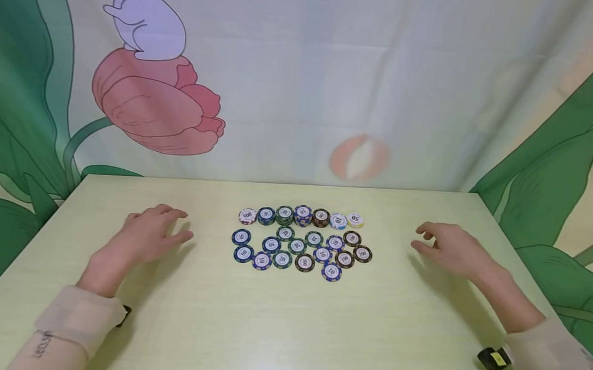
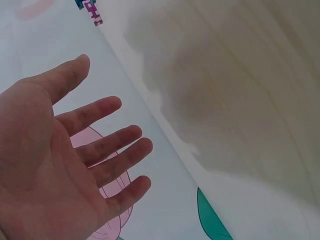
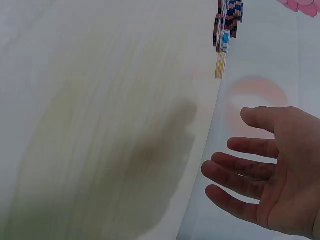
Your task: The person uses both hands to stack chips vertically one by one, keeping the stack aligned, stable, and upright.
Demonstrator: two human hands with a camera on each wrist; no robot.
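Poker chips lie in the middle of the table, between my two hands. Along the back runs a row of stacks, among them a white-and-red chip stack [image 1: 248,216], a green stack [image 1: 284,214], a taller blue stack [image 1: 302,215] and a yellow stack [image 1: 356,219]. In front of the row are several loose chips, such as a black chip [image 1: 305,262] and a blue chip [image 1: 331,271]. My left hand [image 1: 150,231] hovers left of the chips, fingers relaxed and holding nothing. My right hand [image 1: 448,247] hovers on the right, its fingers loosely bent and nothing in them.
The pale wooden table [image 1: 282,326] ends at a printed curtain [image 1: 299,98] hanging behind its back edge. A black strap piece [image 1: 494,359] shows at the right wrist.
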